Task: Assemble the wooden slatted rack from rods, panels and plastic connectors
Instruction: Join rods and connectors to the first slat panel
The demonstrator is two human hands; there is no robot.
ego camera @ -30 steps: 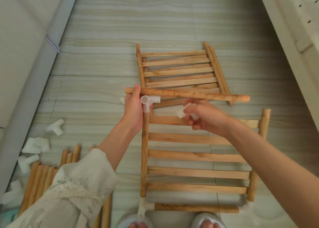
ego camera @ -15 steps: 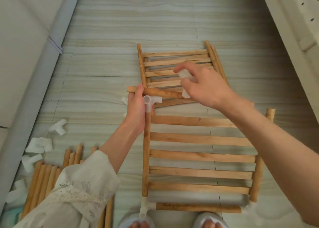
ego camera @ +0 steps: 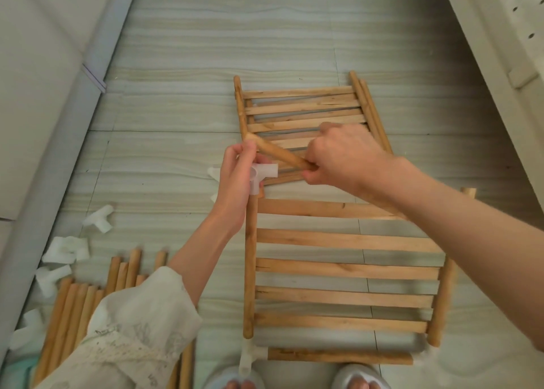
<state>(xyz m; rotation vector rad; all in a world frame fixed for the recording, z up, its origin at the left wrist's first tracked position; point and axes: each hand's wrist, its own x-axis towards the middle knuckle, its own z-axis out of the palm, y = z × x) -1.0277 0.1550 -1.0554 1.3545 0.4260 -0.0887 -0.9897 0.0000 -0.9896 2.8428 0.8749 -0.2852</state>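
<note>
A slatted panel (ego camera: 347, 238) stands tilted in front of me, with a white plastic connector (ego camera: 265, 173) on top of its left post. My left hand (ego camera: 235, 182) grips that connector and post top, its thumb touching the end of a loose wooden rod (ego camera: 279, 155). My right hand (ego camera: 344, 156) is closed around this rod, which slants from upper left to lower right just above the connector's side socket. The rod's right part is hidden under my hand. Another connector (ego camera: 250, 356) and a bottom rod (ego camera: 338, 357) sit at the panel's lower edge.
More slatted panels (ego camera: 300, 109) lie stacked on the floor beyond my hands. A bundle of loose rods (ego camera: 73, 300) lies at lower left, with loose white connectors (ego camera: 98, 218) beside it. A wall runs along the left and white furniture (ego camera: 500, 50) along the right.
My right hand came down from above the far panels and closed on the loose rod. The rod swung from level to slanted. My left hand stayed on the connector.
</note>
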